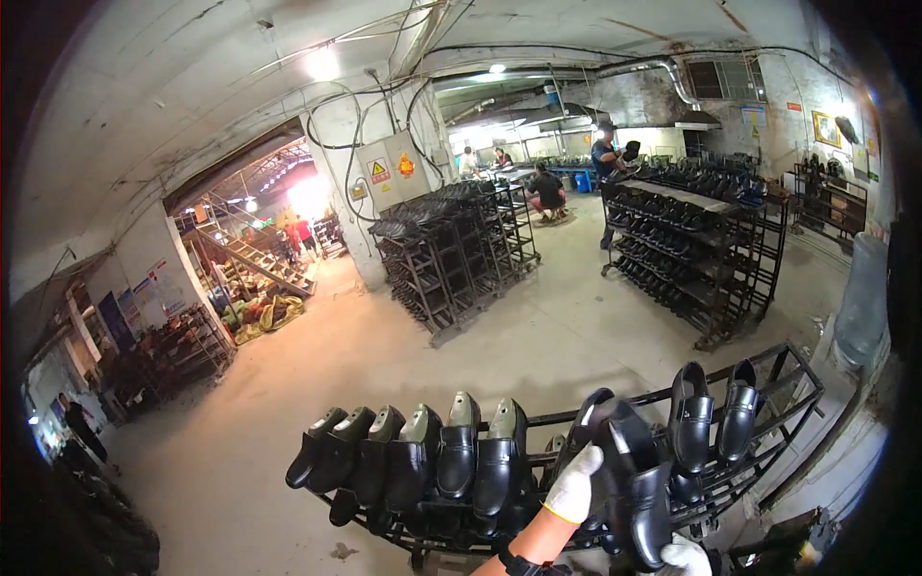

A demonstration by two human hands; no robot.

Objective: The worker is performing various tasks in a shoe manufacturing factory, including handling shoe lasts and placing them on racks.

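Note:
A black leather loafer point(642, 504) is held up over the near rack, its heel end away from me and its toe toward me. My left hand point(575, 486), in a white glove, grips its left side; some fingertips are hidden behind the shoe. At the toe, my right hand point(686, 555), also gloved in white, closes on the shoe, partly cut off by the lower edge. Just behind the held loafer is another black shoe point(588, 415). To the left stands a row of black loafers point(457, 463) with grey-green lasts inside. Two loafers point(691, 422) without visible lasts stand to the right.
The near metal rack point(802, 370) curves across the front, with more shoes on its lower level. Farther off stand two loaded shoe racks, one rack point(451, 259) at centre and another rack point(696, 254) at right. A person point(605, 158) handles a shoe there. A wall point(855, 461) borders the right.

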